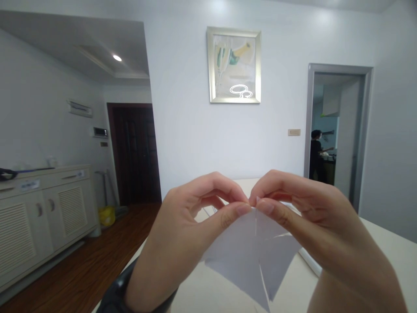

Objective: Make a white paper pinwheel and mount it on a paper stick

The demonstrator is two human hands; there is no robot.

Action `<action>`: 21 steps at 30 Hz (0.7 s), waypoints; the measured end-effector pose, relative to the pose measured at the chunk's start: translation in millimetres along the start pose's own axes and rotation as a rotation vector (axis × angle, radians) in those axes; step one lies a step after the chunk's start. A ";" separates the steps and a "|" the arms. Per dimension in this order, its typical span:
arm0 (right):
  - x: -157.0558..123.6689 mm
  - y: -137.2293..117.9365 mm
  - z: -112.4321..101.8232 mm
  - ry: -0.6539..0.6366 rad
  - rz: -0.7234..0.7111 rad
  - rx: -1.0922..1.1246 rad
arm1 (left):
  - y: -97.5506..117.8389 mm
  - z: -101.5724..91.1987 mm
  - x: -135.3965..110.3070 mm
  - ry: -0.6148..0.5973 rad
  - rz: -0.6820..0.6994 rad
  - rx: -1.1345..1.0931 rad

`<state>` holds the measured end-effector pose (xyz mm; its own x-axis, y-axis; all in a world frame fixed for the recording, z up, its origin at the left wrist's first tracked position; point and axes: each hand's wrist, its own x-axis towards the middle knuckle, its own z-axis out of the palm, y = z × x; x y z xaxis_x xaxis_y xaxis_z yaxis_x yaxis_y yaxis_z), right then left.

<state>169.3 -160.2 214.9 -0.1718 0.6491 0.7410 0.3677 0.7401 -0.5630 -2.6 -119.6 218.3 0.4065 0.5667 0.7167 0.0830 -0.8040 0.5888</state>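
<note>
My left hand and my right hand meet above a white table. Between thumb and forefinger, each one pinches the top edge of a white sheet of paper. The paper hangs down below the fingertips in pointed flaps, with a narrow split running down its middle from just under my thumbs. My two forefinger tips touch or nearly touch. A dark band circles my left wrist. Part of the paper behind my fingers is hidden.
Under my right wrist a white flat-edged object lies on the table. A low white cabinet stands at the left, with a yellow bucket beside it. Beyond the doorway at the right, a person stands in another room.
</note>
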 end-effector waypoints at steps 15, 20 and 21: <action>0.2 -1.8 2.3 0.026 -0.018 -0.052 | -2.2 2.9 2.8 0.009 -0.004 -0.128; 0.5 -0.9 1.6 0.030 -0.025 -0.048 | -3.5 0.9 3.8 -0.044 -0.017 -0.227; 0.6 -0.9 1.7 0.033 -0.029 -0.054 | -3.9 0.2 3.9 -0.063 -0.035 -0.256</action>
<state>167.4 -160.1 215.3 -0.1530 0.6209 0.7688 0.4118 0.7473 -0.5216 -1.1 -114.3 218.7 0.4640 0.5747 0.6741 -0.1314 -0.7079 0.6940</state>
